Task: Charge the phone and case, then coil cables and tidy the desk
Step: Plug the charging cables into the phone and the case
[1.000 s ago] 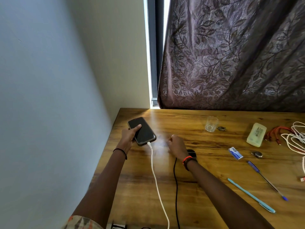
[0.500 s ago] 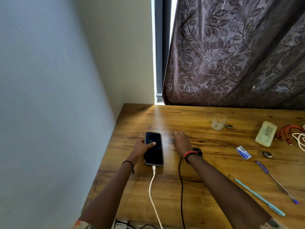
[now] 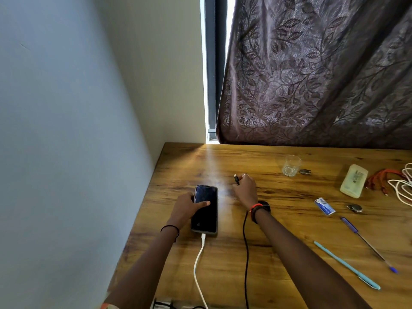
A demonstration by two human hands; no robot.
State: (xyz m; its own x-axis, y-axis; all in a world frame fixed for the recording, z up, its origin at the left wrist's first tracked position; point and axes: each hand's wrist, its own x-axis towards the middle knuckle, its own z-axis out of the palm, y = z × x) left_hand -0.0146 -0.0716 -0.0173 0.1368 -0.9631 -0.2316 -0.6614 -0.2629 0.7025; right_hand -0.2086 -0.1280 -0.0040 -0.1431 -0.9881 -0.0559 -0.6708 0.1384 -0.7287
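Note:
A black phone (image 3: 206,214) lies flat on the wooden desk (image 3: 289,230) near its left edge, with a white cable (image 3: 198,264) plugged into its near end. My left hand (image 3: 186,208) holds the phone by its left side, thumb across the screen. My right hand (image 3: 245,189) grips the plug end of a black cable (image 3: 246,253), whose connector (image 3: 235,179) sticks out past my fingers. A small dark case (image 3: 265,205) shows partly behind my right wrist.
A glass (image 3: 291,165), a pale translucent box (image 3: 354,180), red cables (image 3: 383,177) and white cables (image 3: 403,186) lie at the right. Nearer are a small blue packet (image 3: 324,205), a blue pen (image 3: 367,244) and a teal pen (image 3: 346,265). A wall borders the left.
My left hand brought the phone from the far left corner back toward me and laid it flat on the desk. The black cable's connector now shows in my right hand.

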